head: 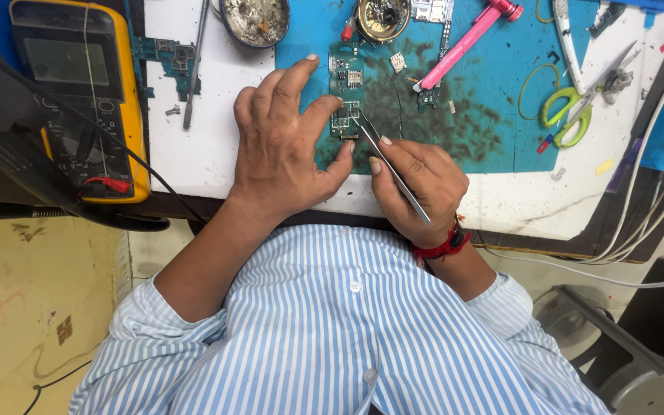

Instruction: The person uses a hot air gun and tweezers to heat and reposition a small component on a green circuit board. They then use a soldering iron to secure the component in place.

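Left hand (282, 146) is down flat over the small green circuit board (345, 92), fingers spread, the index and middle fingertips pressing on its left edge and the thumb tucked in near its bottom corner. It is pinning the board rather than gripping it. The board lies on the blue mat (493, 100), at the scorched dark patch in the middle, just ahead of both hands.

Right hand (416, 184) is bunched up, thumb and fingers pinched around a pair of metal tweezers (390, 165). The tips reach up and left and land on the lower half of the board, right beside the left index fingertip. Whether the tips have anything between them is hard to say at this size.

That board looks thin, light and stiff, and likely fragile, crowded with tiny parts. The safe place to hold it is by the bare edges, which is just where the left fingers sit. Being so light, it would probably skate on the mat without that pressure. The tweezers are slim and smooth, held well back along the shaft.

Around them: a yellow meter (78, 100) off to the left, a pink-handled tool (466, 38) and green-handled scissors (570, 115) to the right, a round tin (255, 19) at the top.
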